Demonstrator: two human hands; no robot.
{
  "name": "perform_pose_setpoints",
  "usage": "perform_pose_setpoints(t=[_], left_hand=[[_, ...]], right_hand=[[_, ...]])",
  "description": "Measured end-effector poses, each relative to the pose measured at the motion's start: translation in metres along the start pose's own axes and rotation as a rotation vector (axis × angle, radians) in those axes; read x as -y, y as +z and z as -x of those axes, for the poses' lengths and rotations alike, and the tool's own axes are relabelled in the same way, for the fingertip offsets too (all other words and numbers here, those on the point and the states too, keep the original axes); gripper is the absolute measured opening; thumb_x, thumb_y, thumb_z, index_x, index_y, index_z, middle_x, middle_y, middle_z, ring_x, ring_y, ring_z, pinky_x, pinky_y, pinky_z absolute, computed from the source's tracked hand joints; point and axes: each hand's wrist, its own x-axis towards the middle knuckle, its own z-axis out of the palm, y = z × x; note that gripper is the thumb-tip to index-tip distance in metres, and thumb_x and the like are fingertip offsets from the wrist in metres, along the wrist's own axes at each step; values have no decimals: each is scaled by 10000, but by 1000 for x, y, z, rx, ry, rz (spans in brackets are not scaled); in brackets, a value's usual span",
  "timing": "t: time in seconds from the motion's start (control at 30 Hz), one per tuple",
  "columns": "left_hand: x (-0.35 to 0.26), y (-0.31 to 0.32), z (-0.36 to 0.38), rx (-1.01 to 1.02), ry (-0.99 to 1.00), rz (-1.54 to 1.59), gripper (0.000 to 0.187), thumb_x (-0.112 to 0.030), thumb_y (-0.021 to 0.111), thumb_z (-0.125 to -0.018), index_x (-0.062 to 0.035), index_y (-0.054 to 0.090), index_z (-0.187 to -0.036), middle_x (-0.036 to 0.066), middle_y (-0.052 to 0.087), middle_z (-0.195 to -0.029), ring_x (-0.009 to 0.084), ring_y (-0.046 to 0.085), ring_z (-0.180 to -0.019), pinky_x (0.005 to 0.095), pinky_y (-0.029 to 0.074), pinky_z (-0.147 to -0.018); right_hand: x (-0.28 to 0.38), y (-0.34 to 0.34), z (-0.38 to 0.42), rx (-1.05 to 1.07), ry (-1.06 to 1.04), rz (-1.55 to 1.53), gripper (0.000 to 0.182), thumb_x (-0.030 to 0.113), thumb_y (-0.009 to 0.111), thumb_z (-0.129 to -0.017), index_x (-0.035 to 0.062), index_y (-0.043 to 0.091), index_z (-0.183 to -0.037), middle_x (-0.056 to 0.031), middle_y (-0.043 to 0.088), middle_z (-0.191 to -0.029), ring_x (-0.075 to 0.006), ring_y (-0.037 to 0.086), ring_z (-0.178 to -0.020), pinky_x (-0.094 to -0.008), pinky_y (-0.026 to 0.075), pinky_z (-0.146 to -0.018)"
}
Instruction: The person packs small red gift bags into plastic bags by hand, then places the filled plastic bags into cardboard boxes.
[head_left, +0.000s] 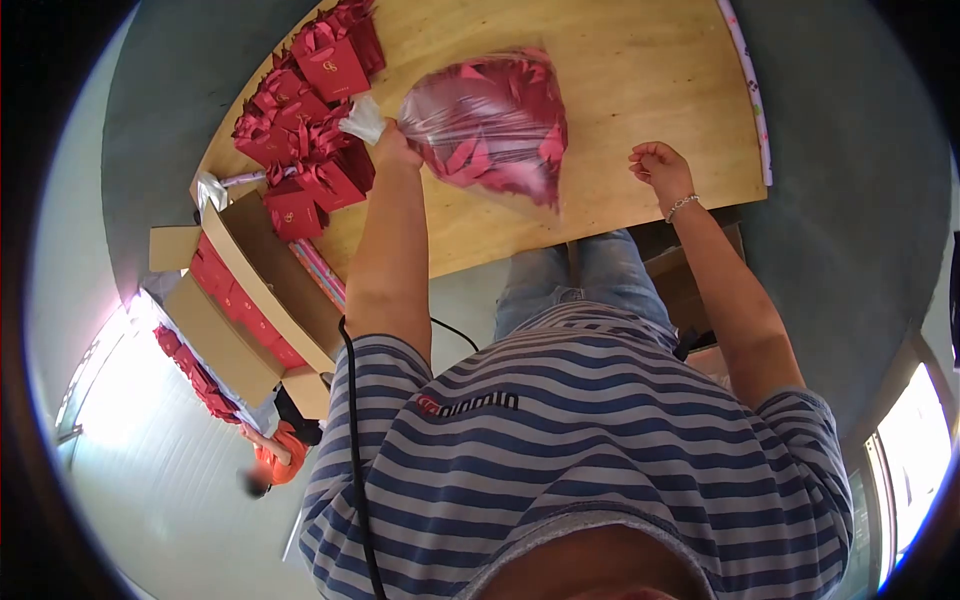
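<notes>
A clear plastic bag (490, 130) full of red paper gift bags lies on the wooden table (640, 80). My left hand (398, 148) is closed around its gathered neck, and the whitish bunched end (364, 120) sticks out past the fist. Over the right part of the table, my right hand (660, 168) hovers apart from the bag. Its fingers are loosely curled and spread, with nothing visible in them.
Red gift bags (332, 70) stand in clusters along the table's left side. Below them is an open cardboard box (270, 290) holding more red bags. A person in orange (285, 455) is at another table at lower left. A black cable (355, 450) hangs along my shirt.
</notes>
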Motion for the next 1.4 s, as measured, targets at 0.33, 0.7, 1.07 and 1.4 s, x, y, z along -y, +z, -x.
perform_pose_setpoints(t=[0.33,0.7,1.07,1.4], left_hand=[[61,-43,-16,-40,-141,48,410,-313,520,-913,-19,518,-1199,153,595,-1133,326,612,-985,498,516,-841],[96,-75,-77,25,-85,72,337,-199,522,-885,40,549,-1122,147,612,-1031,304,631,-893,469,525,-755],[65,-40,-5,-116,-73,27,436,-267,617,-855,65,538,-1126,140,619,-1017,284,632,-870,418,525,-728],[55,-24,15,-165,-58,48,384,-229,535,-915,72,520,-1153,140,611,-1021,269,627,-884,398,532,-731]], right_hand=[[-11,71,-38,252,-349,364,320,171,617,-892,54,529,-1177,-50,607,-1068,-117,575,-955,-248,470,-805],[-11,110,-60,207,-268,278,519,283,711,-819,-6,519,-1206,-103,601,-1121,-156,587,-957,-277,481,-834],[10,124,-62,223,-316,484,479,229,711,-825,-8,510,-1190,-81,571,-1128,-149,553,-987,-275,462,-853],[16,151,-61,102,-420,570,791,362,804,-694,-14,404,-1264,-148,551,-1182,-235,546,-1083,-326,494,-858]])
